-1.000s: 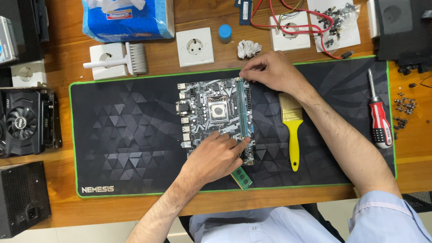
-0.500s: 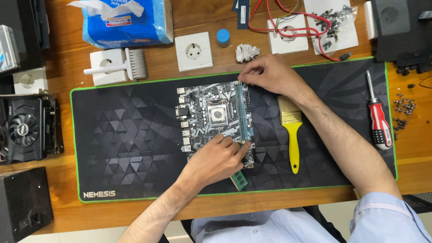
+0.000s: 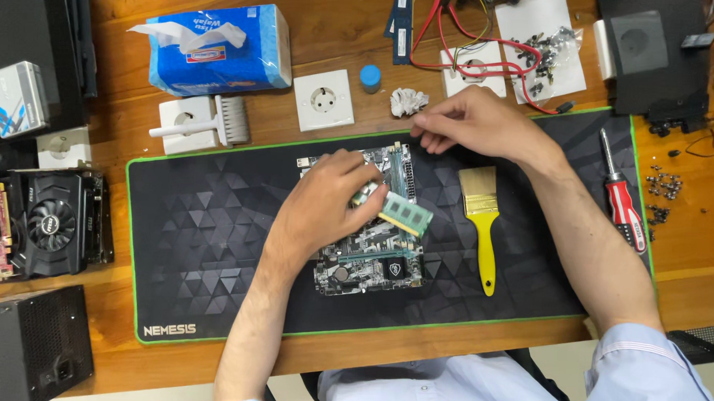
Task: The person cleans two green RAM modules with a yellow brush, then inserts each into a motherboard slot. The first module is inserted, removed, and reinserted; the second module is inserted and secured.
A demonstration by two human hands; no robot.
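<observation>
Left hand (image 3: 321, 211) over the middle of the motherboard (image 3: 367, 252), fingers curled and pinching one end of a green memory stick (image 3: 402, 213); stick lifted clear of the board and tilted, its free end pointing right and slightly near, probably so the contact edge can be turned toward the long slot along the board's right side. Right hand (image 3: 474, 121) at the far edge of the board, fingers bent and pressed close together, tips resting at the board's far right corner, seemingly to steady it on the mat; whether anything small sits between those fingertips cannot be told.

Motherboard flat on the black desk mat (image 3: 197, 250) with green trim, a soft surface likely chosen to keep the board from sliding. Yellow-handled paintbrush (image 3: 482, 229) just right of the board, bristles far, handle near, within easy reach for dusting. Red-handled screwdriver (image 3: 622, 202) farther right at the mat's edge, loose screws (image 3: 664, 186) beside it on the wooden table (image 3: 339, 34). Blue tissue pack (image 3: 220, 49) and white wall sockets (image 3: 322, 100) at the far side, well apart from the hands. Graphics card (image 3: 52, 221) left of the mat, set aside.
</observation>
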